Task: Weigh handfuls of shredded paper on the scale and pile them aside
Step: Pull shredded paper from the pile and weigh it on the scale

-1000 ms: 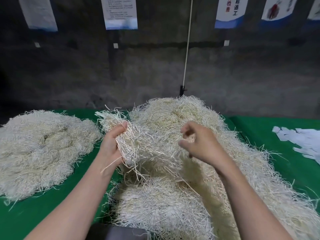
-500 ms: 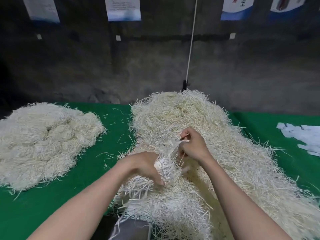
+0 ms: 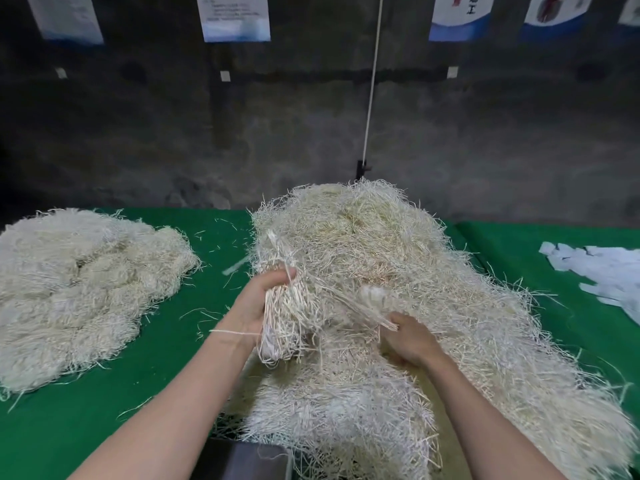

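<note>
The person's left grip (image 3: 258, 303) was clenched round a cream-white handful of shredded paper (image 3: 289, 320), thumb uppermost, and held it just above the near slope of the large cream heap of shredded paper (image 3: 381, 251). Loose ends of the handful hung below the wrist and one long strand trailed across the forearm. The right grip (image 3: 410, 341), just beside it, had its fingers curled, pinching a thin bundle of pale strands (image 3: 349, 303) that ran up and leftward toward the handful; the bundle's far end was blurred. The heap covered the middle of the green cloth-covered surface (image 3: 104, 420) and sloped toward the near right corner. At the lower edge a dark grey flat scale (image 3: 249, 460) showed between the forearms, its far side hidden under shreds. Well apart to the left lay a lower, wider pile of off-white shredded paper (image 3: 79, 289), with stray strands scattered on the cloth between pile and heap. White flat paper scraps (image 3: 609, 271) lay at the right edge. Behind stood a dark concrete wall (image 3: 173, 140) with a white cord (image 3: 372, 84) hanging down it and a row of printed sheets (image 3: 235, 19) along its top.
</note>
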